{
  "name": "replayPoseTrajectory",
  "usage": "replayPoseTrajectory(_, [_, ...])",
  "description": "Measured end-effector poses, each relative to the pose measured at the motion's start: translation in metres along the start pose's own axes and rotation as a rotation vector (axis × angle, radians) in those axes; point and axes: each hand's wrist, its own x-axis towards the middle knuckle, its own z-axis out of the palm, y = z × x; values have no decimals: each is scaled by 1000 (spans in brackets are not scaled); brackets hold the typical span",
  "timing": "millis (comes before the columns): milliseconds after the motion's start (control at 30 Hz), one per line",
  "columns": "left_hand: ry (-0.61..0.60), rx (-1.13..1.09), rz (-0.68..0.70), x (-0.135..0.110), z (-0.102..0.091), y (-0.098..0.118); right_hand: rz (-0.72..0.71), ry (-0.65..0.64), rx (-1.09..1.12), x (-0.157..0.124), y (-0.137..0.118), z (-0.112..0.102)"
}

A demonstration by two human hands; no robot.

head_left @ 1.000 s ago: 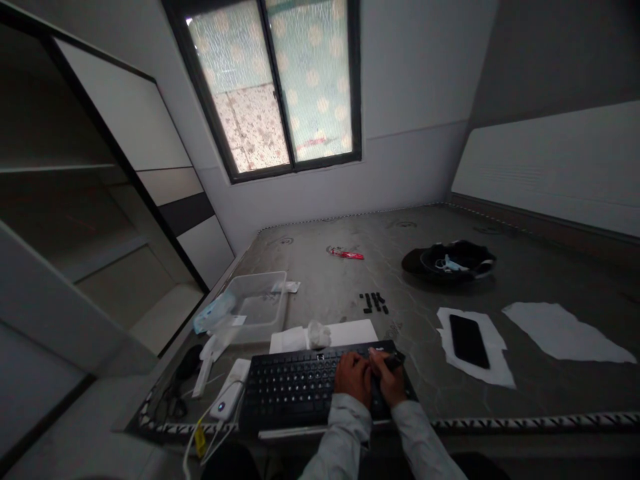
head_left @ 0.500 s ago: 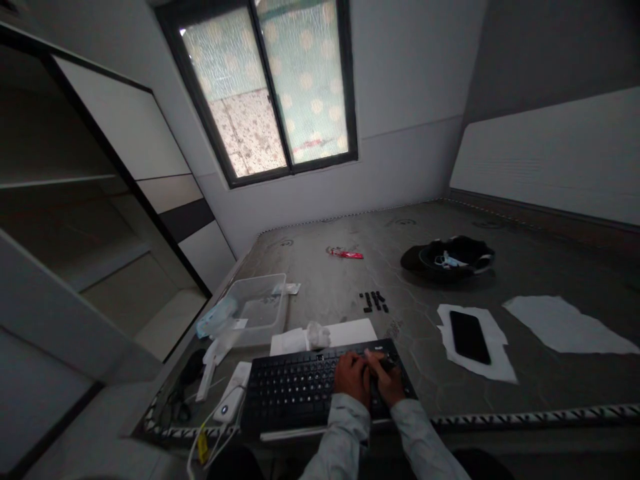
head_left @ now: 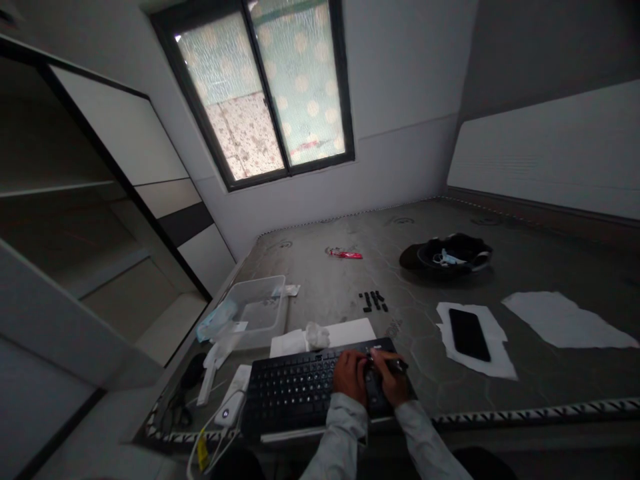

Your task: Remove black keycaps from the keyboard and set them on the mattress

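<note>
A black keyboard (head_left: 290, 393) lies at the near edge of the mattress; its right part is under my hands. My left hand (head_left: 349, 377) rests on it with bent fingers, the fingertips close to my right hand's; what they pinch, if anything, is hidden. In my right hand (head_left: 393, 380) is a dark pen-like tool (head_left: 400, 365), its rear end sticking out to the right and its tip toward the keys near my left fingertips. Several small black pieces (head_left: 373, 301), which look like keycaps, lie in short rows beyond the keyboard.
Behind the keyboard lie white paper (head_left: 350, 331) and a crumpled white wad (head_left: 317, 336). A clear plastic bin (head_left: 257, 303) and a white power strip (head_left: 231, 407) with cables are left. To the right are a phone (head_left: 469, 335) on paper and a black cap (head_left: 447, 257). A red packet (head_left: 346, 255) lies farther back.
My right hand has turned slightly, and the rear of the pen-like tool now points more to the right. The left hand stays on the keyboard. The view has shifted a little.
</note>
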Motion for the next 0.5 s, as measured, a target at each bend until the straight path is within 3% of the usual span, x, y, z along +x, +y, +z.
replayPoseTrajectory(100, [43,-6,-55,-1,5,-5,-113,-285,-256,11,-13,-14])
replayPoseTrajectory(167, [59,17,-95,-2,8,-6,-208,-406,-480,19,-19,-23])
replayPoseTrajectory(300, [132,63,-114,-4,12,-6,-244,-527,-783,25,-23,-33])
replayPoseTrajectory(500, [108,81,-65,-5,6,1,-293,-604,-829,21,-19,-33])
